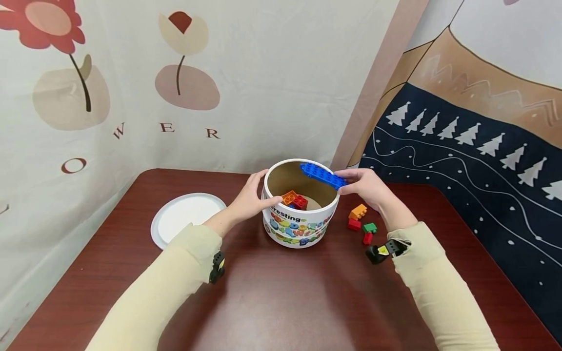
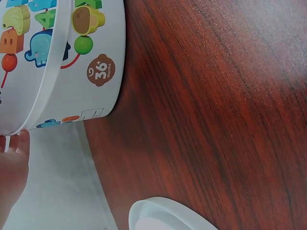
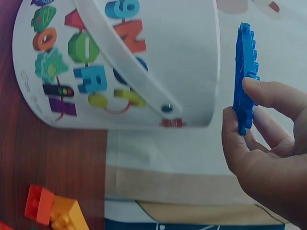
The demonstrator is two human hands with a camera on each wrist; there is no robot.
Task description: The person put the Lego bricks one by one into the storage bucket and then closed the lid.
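Note:
A long blue toy brick plate (image 1: 322, 175) is pinched by its end in my right hand (image 1: 366, 187), tilted over the mouth of a white bucket (image 1: 300, 229). In the right wrist view the plate (image 3: 244, 72) sits between thumb and fingers, beside the bucket's rim. My left hand (image 1: 250, 197) holds the bucket at its left rim, thumb over the edge and fingers round the outer side. Inside the bucket lie an orange brick (image 1: 289, 197) and a red brick (image 1: 300, 203), with a bit of blue beneath them.
Right of the bucket on the brown table (image 1: 281, 302) lie loose bricks: an orange one (image 1: 357, 211), a green one (image 1: 370, 227) and two red ones. A round white lid (image 1: 186, 217) rests to the left. A printed cloth (image 1: 263, 87) hangs behind the table.

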